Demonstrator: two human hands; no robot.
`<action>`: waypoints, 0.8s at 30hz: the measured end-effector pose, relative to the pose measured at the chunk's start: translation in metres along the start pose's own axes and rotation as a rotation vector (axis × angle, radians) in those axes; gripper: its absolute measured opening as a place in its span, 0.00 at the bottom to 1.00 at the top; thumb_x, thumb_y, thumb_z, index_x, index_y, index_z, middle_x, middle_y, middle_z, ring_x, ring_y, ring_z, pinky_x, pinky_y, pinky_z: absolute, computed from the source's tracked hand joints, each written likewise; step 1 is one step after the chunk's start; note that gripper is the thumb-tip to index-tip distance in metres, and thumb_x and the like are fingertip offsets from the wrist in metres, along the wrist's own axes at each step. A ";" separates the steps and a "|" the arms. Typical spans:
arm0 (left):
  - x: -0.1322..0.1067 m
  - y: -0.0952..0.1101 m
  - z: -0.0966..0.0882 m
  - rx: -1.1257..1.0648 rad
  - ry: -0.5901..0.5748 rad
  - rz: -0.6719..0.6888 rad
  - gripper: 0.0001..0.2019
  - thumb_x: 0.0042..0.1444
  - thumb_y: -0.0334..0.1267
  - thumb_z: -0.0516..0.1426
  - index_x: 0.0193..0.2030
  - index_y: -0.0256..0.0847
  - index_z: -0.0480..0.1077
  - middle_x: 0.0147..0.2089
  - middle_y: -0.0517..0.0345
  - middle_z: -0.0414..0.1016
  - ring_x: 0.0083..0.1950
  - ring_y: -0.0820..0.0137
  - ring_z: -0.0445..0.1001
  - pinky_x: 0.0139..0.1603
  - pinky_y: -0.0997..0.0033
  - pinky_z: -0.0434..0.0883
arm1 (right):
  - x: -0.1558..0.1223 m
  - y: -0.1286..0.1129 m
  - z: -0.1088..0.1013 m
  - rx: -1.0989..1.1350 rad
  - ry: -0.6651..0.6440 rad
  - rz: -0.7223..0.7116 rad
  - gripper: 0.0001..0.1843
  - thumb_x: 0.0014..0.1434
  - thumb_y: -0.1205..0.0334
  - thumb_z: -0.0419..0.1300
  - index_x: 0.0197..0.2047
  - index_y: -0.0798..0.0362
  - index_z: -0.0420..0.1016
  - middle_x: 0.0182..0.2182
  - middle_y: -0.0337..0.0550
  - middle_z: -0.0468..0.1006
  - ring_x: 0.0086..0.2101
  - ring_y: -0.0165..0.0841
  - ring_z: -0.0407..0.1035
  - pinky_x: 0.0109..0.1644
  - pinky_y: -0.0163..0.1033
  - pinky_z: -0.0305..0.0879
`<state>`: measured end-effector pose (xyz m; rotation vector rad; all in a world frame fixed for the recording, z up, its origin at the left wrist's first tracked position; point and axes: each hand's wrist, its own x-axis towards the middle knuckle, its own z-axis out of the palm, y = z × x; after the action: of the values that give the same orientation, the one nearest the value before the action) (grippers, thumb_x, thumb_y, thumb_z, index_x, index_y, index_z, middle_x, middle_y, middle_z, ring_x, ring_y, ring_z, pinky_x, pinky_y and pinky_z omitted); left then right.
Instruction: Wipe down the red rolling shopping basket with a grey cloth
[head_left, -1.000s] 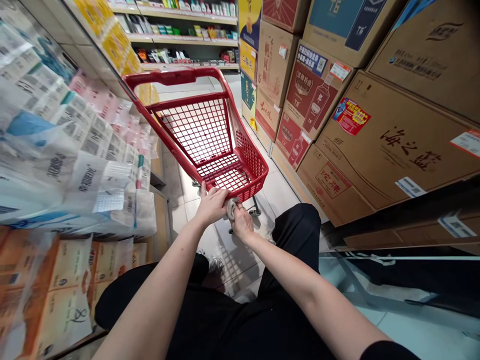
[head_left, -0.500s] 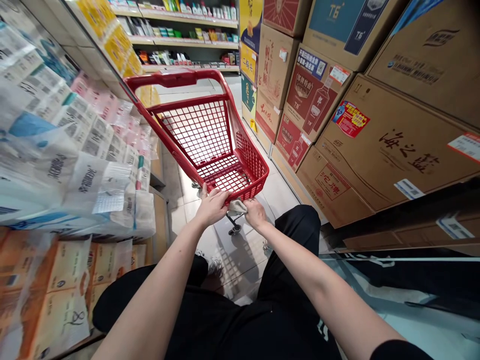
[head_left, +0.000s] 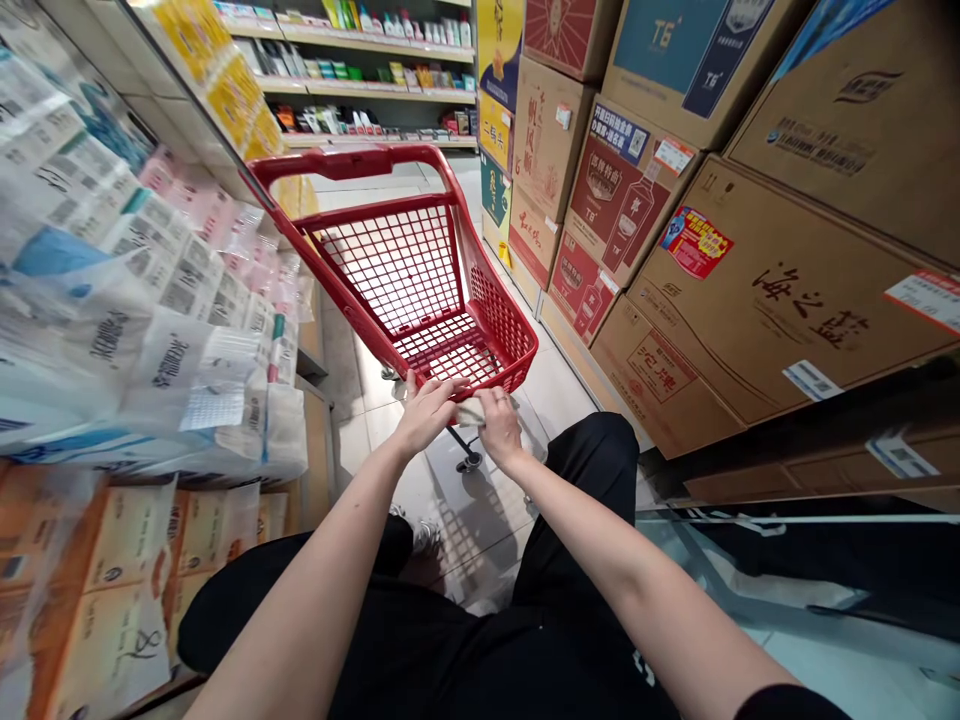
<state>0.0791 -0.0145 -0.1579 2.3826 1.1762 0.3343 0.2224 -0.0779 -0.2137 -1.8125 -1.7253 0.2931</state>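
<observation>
A red plastic shopping cart (head_left: 352,315) with grid walls stands in front of me, its handle on the far side and its basket showing nothing inside. My left hand (head_left: 427,415) grips the near rim, fingers laid over the edge. Just right of it, my right hand (head_left: 499,428) is closed on a pale cloth (head_left: 470,411), pressing it against the same rim. Only a small part of the cloth shows between the two hands. A caster wheel (head_left: 469,462) is visible below them.
Stacked cardboard cartons (head_left: 787,300) line the right side. On the left are plastic-wrapped paper packs (head_left: 172,345) and orange packs (head_left: 124,580). Shelves of bottles and tubes (head_left: 367,90) stand at the back. My knees are bent close to the tiled floor (head_left: 480,540).
My right hand has moved up and slightly left, its fingers now over the cart's rim with the cloth. My left hand and the cart have hardly moved.
</observation>
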 end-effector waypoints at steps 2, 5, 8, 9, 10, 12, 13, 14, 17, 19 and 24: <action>0.000 0.000 0.000 -0.010 0.009 -0.009 0.24 0.58 0.37 0.40 0.60 0.49 0.61 0.54 0.61 0.73 0.61 0.66 0.62 0.69 0.48 0.25 | -0.009 0.004 0.012 -0.006 -0.094 0.014 0.23 0.49 0.75 0.51 0.49 0.51 0.64 0.47 0.48 0.69 0.47 0.37 0.65 0.51 0.38 0.61; -0.002 -0.001 0.000 -0.027 0.010 0.000 0.24 0.59 0.37 0.40 0.60 0.50 0.61 0.52 0.61 0.74 0.61 0.66 0.62 0.69 0.49 0.25 | -0.019 0.015 0.020 0.173 -0.017 0.231 0.22 0.49 0.74 0.51 0.48 0.53 0.63 0.43 0.47 0.73 0.43 0.36 0.68 0.48 0.38 0.63; -0.004 0.001 0.000 -0.052 0.019 0.007 0.23 0.61 0.38 0.39 0.60 0.49 0.61 0.53 0.61 0.73 0.61 0.67 0.62 0.69 0.49 0.24 | -0.010 0.026 0.011 0.371 0.237 0.500 0.19 0.54 0.69 0.51 0.51 0.54 0.61 0.44 0.49 0.74 0.44 0.36 0.69 0.48 0.39 0.64; -0.004 0.003 0.000 -0.057 0.022 0.006 0.23 0.61 0.39 0.39 0.60 0.49 0.61 0.53 0.61 0.73 0.61 0.67 0.62 0.69 0.49 0.23 | -0.004 0.028 0.005 0.410 0.292 0.542 0.19 0.56 0.67 0.50 0.52 0.55 0.60 0.45 0.50 0.74 0.45 0.37 0.69 0.48 0.39 0.65; -0.004 0.004 0.001 -0.061 0.023 0.005 0.23 0.62 0.39 0.38 0.59 0.49 0.62 0.54 0.61 0.72 0.61 0.67 0.62 0.69 0.49 0.23 | 0.004 0.027 0.000 0.437 0.321 0.555 0.19 0.58 0.64 0.49 0.53 0.55 0.60 0.46 0.51 0.74 0.46 0.37 0.69 0.48 0.39 0.65; -0.003 0.007 0.002 -0.064 0.023 0.006 0.22 0.62 0.39 0.38 0.58 0.49 0.63 0.54 0.61 0.72 0.61 0.67 0.62 0.68 0.49 0.23 | 0.019 0.023 -0.009 0.460 0.316 0.528 0.19 0.60 0.61 0.48 0.54 0.55 0.61 0.46 0.51 0.74 0.46 0.36 0.70 0.48 0.39 0.65; -0.003 0.008 0.003 -0.063 0.025 0.007 0.22 0.62 0.39 0.38 0.58 0.49 0.64 0.54 0.62 0.72 0.60 0.67 0.62 0.68 0.49 0.23 | 0.024 0.019 -0.012 0.457 0.300 0.514 0.19 0.61 0.61 0.47 0.55 0.55 0.62 0.46 0.51 0.75 0.46 0.36 0.70 0.48 0.38 0.66; -0.002 0.009 0.004 -0.061 0.030 0.007 0.22 0.61 0.39 0.39 0.58 0.50 0.64 0.54 0.62 0.72 0.60 0.67 0.62 0.69 0.49 0.23 | 0.026 0.014 -0.012 0.451 0.284 0.506 0.19 0.62 0.61 0.47 0.55 0.55 0.63 0.45 0.50 0.76 0.46 0.36 0.71 0.48 0.38 0.66; 0.000 0.009 0.006 -0.050 0.050 0.008 0.23 0.59 0.37 0.40 0.58 0.50 0.64 0.53 0.62 0.72 0.60 0.67 0.63 0.68 0.49 0.22 | 0.016 0.000 -0.007 0.471 0.212 0.465 0.18 0.60 0.62 0.50 0.53 0.54 0.66 0.42 0.47 0.77 0.43 0.36 0.72 0.46 0.37 0.67; 0.000 0.007 0.006 -0.044 0.049 0.015 0.24 0.59 0.35 0.39 0.58 0.50 0.63 0.53 0.62 0.72 0.59 0.67 0.63 0.68 0.48 0.22 | 0.003 -0.006 -0.003 0.524 0.153 0.411 0.17 0.58 0.63 0.52 0.51 0.53 0.68 0.40 0.44 0.78 0.42 0.36 0.72 0.45 0.37 0.68; -0.003 0.007 0.006 -0.023 0.060 0.000 0.25 0.57 0.34 0.40 0.58 0.49 0.64 0.52 0.61 0.72 0.60 0.67 0.63 0.69 0.48 0.24 | 0.003 -0.003 -0.016 0.528 0.405 0.477 0.24 0.59 0.67 0.45 0.60 0.55 0.57 0.53 0.52 0.70 0.52 0.34 0.66 0.54 0.40 0.64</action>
<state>0.0844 -0.0223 -0.1595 2.3678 1.1930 0.4203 0.2290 -0.0799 -0.1981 -1.7040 -0.8271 0.4832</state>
